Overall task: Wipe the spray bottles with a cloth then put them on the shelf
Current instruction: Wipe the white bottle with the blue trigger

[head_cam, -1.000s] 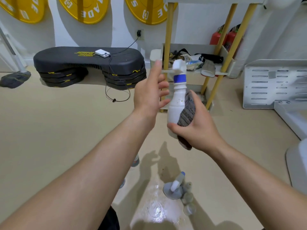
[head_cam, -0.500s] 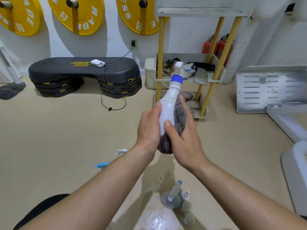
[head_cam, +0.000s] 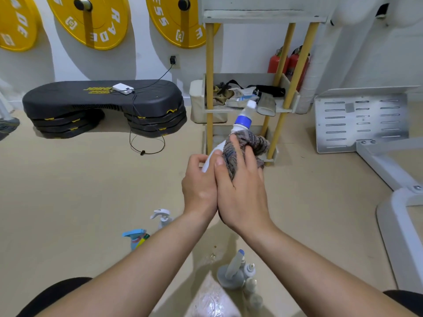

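1. The spray bottle [head_cam: 239,128] is held in mid-air, tilted with its nozzle toward the far shelf [head_cam: 283,108].
2. The left hand [head_cam: 201,186] has its fingers curled round the bottle's lower body, steadying it.
3. The right hand [head_cam: 242,191] has its fingers clasping the cloth [head_cam: 251,140] against the bottle, evidently to wipe it.
4. Two other bottles [head_cam: 160,218] wait on the floor, near left.

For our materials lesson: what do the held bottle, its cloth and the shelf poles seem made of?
Bottle: likely plastic, smooth opaque white with a blue collar.
Cloth: soft textile, matt grey-brown, bunched in folds.
Shelf poles: possibly wood or painted tube; even matt yellow, no grain visible.
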### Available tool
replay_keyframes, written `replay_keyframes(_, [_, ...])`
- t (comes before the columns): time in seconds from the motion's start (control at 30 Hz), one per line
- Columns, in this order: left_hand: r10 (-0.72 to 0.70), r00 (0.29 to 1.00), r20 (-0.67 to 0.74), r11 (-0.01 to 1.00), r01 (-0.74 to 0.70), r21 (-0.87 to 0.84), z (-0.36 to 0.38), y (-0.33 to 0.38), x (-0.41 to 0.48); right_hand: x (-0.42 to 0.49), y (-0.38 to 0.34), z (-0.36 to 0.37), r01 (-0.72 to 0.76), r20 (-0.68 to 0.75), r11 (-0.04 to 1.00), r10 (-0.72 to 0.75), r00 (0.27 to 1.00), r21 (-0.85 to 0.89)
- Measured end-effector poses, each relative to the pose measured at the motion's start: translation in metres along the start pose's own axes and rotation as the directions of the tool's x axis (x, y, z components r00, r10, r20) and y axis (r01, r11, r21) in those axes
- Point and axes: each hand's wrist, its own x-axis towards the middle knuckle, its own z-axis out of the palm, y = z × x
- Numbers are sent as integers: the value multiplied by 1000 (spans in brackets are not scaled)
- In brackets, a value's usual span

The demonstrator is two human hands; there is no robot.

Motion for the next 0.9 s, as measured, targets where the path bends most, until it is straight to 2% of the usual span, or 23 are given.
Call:
replay_keyframes(0.13, [-123,992,-13,976,118,-184,-4,2,6,-5,13,0,222,104,967,-210,972,-127])
replay_keyframes(0.23, [-129,991,15,958,129,-255,-5,4,6,3,22,5,246,108,967,-238,965,-69])
replay_keyframes(0.3, [-105,994,34,961,110,-254,-1,2,4,12,26,7,130,40,984,-135,990,121])
replay_keyframes(0.37, [-106,993,60,956,118,-268,1,5,1,25,26,5,-105,32,918,100,994,381])
replay_keyframes(0.4, [-111,991,73,950,127,-286,1,7,1,27,27,7,-166,44,895,163,986,414])
replay_keyframes(0.43, [-121,990,79,942,139,-307,0,10,3,26,26,8,-161,38,911,159,987,380])
replay_keyframes(0.5, [-178,979,96,903,201,-379,-4,14,10,16,27,14,-33,9,973,32,999,228])
replay_keyframes(0.6, [-228,969,92,860,245,-448,-7,11,20,7,33,21,118,69,993,-119,991,11])
replay_keyframes(0.67, [-218,969,114,850,246,-466,-6,8,23,13,34,23,133,78,989,-137,988,60])
replay_keyframes(0.7, [-214,968,128,840,250,-481,-6,10,20,17,33,21,107,69,975,-122,990,193])
replay_keyframes(0.77, [-200,968,149,849,248,-467,-6,15,15,27,19,14,-65,71,869,34,997,490])
replay_keyframes(0.8, [-179,967,181,859,243,-451,-6,17,14,34,9,7,-195,120,774,154,981,603])
replay_keyframes(0.83, [-155,961,229,868,243,-432,-6,18,14,41,3,1,-300,180,674,244,953,675])
replay_keyframes(0.9, [-112,934,339,899,241,-366,-9,21,8,46,-2,-13,-378,239,559,308,921,738])
